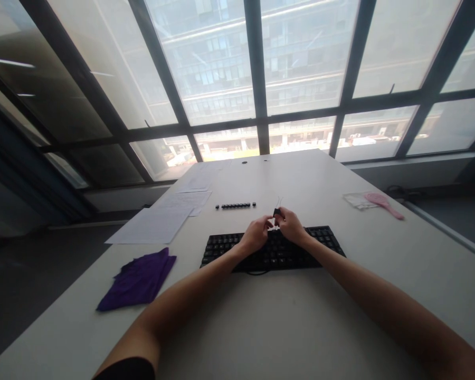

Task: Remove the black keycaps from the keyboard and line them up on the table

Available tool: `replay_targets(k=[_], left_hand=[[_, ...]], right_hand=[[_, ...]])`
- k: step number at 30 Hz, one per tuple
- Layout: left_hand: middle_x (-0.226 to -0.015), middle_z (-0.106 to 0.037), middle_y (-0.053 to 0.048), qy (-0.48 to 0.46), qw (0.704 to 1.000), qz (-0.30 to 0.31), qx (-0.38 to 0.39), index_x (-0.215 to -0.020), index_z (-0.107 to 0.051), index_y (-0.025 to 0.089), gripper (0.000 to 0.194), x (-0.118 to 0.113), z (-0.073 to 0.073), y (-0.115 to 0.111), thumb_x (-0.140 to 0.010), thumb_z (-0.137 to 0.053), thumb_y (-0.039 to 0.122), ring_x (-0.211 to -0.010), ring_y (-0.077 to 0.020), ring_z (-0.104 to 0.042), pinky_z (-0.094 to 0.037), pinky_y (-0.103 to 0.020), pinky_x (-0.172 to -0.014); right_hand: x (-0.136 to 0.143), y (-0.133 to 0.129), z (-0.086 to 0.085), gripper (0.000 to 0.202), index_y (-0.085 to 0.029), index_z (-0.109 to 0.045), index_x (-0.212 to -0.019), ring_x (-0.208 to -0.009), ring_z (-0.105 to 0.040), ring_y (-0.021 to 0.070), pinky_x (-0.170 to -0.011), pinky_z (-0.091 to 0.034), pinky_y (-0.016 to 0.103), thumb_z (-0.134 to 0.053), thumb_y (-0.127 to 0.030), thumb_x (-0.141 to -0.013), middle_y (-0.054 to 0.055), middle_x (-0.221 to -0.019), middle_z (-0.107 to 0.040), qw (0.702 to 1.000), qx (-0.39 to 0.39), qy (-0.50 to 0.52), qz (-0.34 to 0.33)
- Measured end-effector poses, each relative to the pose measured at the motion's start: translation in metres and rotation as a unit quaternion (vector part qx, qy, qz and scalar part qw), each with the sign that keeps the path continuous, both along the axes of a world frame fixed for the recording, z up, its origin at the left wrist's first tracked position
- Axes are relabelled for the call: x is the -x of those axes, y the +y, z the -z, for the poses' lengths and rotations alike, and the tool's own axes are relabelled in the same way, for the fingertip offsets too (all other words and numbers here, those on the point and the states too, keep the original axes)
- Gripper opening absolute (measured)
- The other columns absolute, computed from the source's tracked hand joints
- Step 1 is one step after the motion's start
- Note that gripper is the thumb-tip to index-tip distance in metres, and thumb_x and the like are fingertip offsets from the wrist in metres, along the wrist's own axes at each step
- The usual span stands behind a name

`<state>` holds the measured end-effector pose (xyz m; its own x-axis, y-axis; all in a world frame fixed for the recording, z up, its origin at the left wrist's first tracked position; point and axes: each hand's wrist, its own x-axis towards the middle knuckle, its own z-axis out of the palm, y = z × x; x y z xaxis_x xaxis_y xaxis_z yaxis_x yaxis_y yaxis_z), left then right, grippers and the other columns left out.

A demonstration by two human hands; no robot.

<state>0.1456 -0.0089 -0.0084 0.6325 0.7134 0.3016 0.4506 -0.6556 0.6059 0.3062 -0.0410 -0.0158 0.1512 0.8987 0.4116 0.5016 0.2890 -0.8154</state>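
A black keyboard [277, 253] lies on the table under both my hands. Above its far edge, my right hand [291, 224] is closed on a keycap puller [277, 212] with a small black body and thin wires pointing away from me. My left hand [257, 232] is beside it, fingers curled in toward the puller's near side; whatever they pinch is too small to make out. Beyond the keyboard, several loose black keycaps [236, 206] stand in a row, with one set apart at each end.
On the left are a folded purple cloth [138, 278] and white paper sheets [154, 224]. A pink hairbrush-like object [383, 203] lies by a clear plastic bag [356, 200] on the right. The white table [293, 311] runs toward large windows.
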Motion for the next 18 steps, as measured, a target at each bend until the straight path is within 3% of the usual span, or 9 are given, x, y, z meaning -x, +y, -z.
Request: replay_targets(k=[9,15,18], left_hand=[[-0.086,-0.074,-0.003,-0.016,1.000,-0.004,-0.009,-0.088,-0.068,0.020,0.027,0.003,0.000,-0.003,-0.083,-0.044,0.007,-0.081,-0.0173,-0.067,-0.051,-0.027,-0.079],[-0.079,-0.071,-0.005,-0.021,0.999,0.002,-0.047,-0.081,-0.066,0.015,0.018,0.003,-0.001,-0.007,-0.078,-0.050,0.008,-0.073,-0.0180,-0.063,-0.049,-0.028,-0.071],[-0.083,-0.071,-0.005,-0.033,0.998,0.028,-0.055,-0.084,-0.067,0.015,0.011,0.003,-0.001,-0.009,-0.080,-0.058,0.014,-0.076,-0.0182,-0.063,-0.049,-0.028,-0.071]], right_hand=[[-0.002,-0.014,-0.002,0.014,-0.022,-0.051,-0.077,-0.064,-0.051,0.0163,-0.061,-0.035,0.026,-0.046,-0.021,-0.090,0.001,-0.068,-0.060,0.993,-0.001,-0.104,-0.054],[0.000,-0.027,-0.006,0.011,-0.020,-0.055,-0.084,-0.077,-0.057,0.0201,-0.070,-0.036,0.029,-0.047,-0.016,-0.090,0.008,-0.082,-0.067,0.958,-0.067,-0.277,-0.039],[0.003,-0.030,-0.005,0.012,-0.020,-0.056,-0.083,-0.074,-0.058,0.0199,-0.069,-0.035,0.029,-0.047,-0.018,-0.091,0.007,-0.079,-0.067,0.960,-0.062,-0.273,-0.011]])
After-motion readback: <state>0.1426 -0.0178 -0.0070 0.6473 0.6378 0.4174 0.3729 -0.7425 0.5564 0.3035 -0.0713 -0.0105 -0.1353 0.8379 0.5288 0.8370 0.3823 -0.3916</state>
